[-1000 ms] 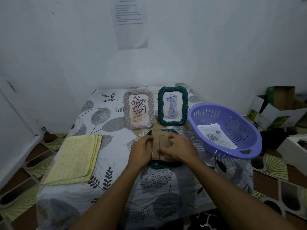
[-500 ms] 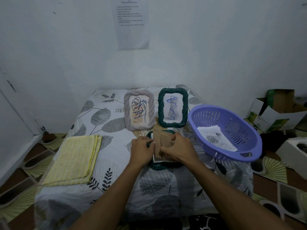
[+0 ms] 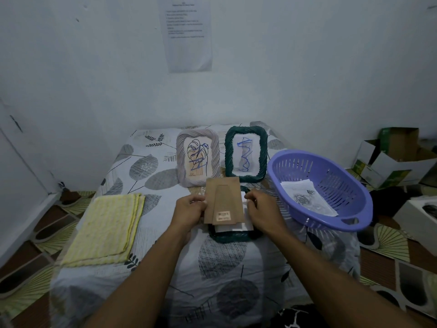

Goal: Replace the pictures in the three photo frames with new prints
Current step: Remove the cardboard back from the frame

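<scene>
A dark green rope-edged frame [image 3: 233, 236] lies face down on the table in front of me. Its brown backing board [image 3: 224, 200] with a stand flap is lifted off it, and my left hand [image 3: 189, 210] grips the board's left edge. My right hand [image 3: 261, 213] pinches the right side, where a white sheet [image 3: 246, 221] shows under the board. Two frames stand at the back: a grey one [image 3: 198, 158] with a leaf drawing and a green one [image 3: 246, 153] with a blue scribble. White prints [image 3: 307, 197] lie in the purple basket [image 3: 319, 221].
A folded yellow cloth [image 3: 106, 227] lies on the left of the leaf-patterned tablecloth [image 3: 146, 166]. The purple basket overhangs the table's right edge. Cardboard boxes [image 3: 390, 159] sit on the floor at right. A paper sheet [image 3: 188, 31] hangs on the wall behind.
The backing board has come up off the face-down green frame and is tilted toward me. Both hands moved apart to its edges, and a white sheet now shows beneath.
</scene>
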`<control>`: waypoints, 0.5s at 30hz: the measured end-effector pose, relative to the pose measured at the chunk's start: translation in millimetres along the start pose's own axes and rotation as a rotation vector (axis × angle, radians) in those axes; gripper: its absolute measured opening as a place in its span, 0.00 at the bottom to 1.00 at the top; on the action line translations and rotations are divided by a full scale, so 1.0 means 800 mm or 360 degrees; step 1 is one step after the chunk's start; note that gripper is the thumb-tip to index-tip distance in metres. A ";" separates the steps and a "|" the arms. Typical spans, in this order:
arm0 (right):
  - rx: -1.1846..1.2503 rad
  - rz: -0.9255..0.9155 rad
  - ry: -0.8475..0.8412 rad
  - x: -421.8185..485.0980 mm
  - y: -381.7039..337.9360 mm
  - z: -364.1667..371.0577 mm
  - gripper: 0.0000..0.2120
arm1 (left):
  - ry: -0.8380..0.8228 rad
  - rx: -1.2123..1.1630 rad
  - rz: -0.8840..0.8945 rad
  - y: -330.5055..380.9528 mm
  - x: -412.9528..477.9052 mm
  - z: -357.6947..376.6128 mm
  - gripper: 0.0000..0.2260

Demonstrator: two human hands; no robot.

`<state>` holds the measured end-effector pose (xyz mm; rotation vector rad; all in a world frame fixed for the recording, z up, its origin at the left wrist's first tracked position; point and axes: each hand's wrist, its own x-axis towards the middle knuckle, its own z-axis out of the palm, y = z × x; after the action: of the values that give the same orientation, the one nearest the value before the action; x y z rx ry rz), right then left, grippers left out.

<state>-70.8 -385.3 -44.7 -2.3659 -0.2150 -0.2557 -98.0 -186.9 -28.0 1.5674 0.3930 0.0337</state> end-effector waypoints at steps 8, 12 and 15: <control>-0.0174 -0.0040 -0.0039 -0.008 0.016 0.018 0.11 | 0.0159 0.0309 0.0147 -0.012 0.010 -0.069 0.05; -0.0169 -0.0061 -0.0063 -0.009 0.007 0.032 0.11 | 0.0325 0.0555 0.0195 -0.025 0.012 -0.108 0.07; -0.0157 -0.0093 -0.0074 -0.011 0.002 0.039 0.11 | 0.0480 0.0757 0.0178 -0.032 0.011 -0.133 0.05</control>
<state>-75.0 -365.7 -69.7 -2.4674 -0.3006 -0.2440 -123.9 -82.5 -49.7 2.0622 0.5782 0.2831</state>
